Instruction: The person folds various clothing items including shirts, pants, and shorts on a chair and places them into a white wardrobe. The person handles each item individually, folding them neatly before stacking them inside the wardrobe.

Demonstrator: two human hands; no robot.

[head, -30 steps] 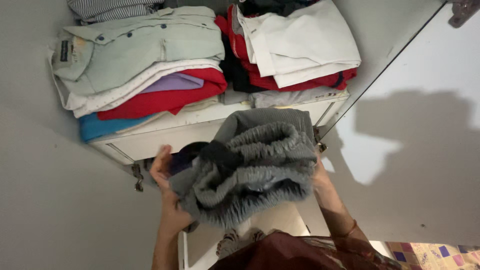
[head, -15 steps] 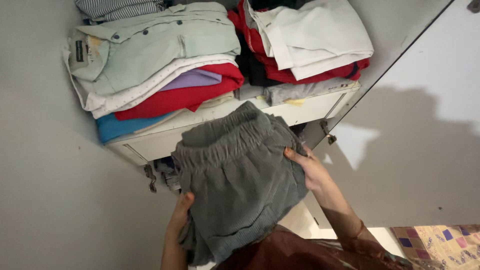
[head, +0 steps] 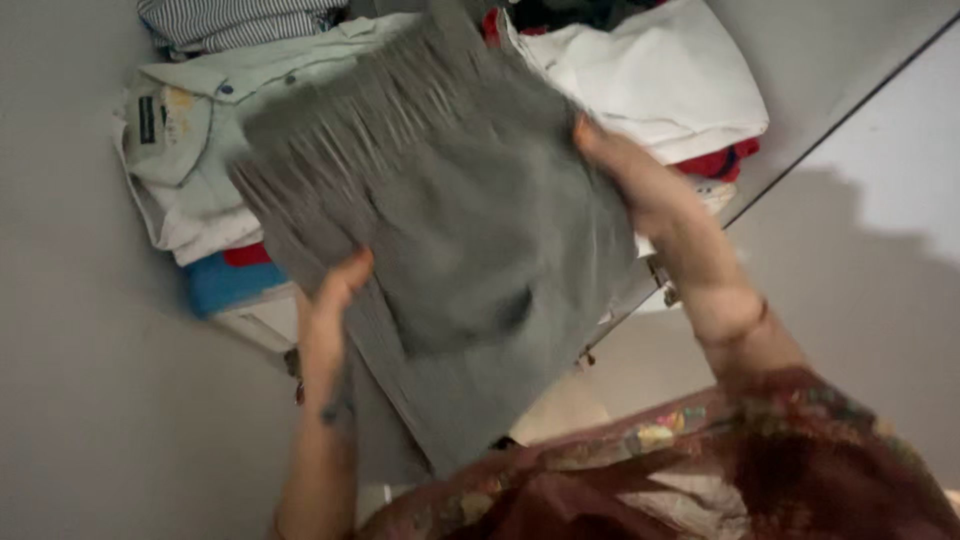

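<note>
Grey garment (head: 450, 230) (blurred) | left hand (head: 325, 320) beneath | right hand (head: 630, 175) gripping edge

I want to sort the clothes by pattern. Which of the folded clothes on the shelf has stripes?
The striped shirt at the top left of the shelf, above the pale green shirt. The other folded clothes look plain: white, red, blue.

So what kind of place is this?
Probably a clothes cupboard at home. Folded clothes sit stacked on a white shelf, and the left hand and right hand hold grey shorts over them.
</note>
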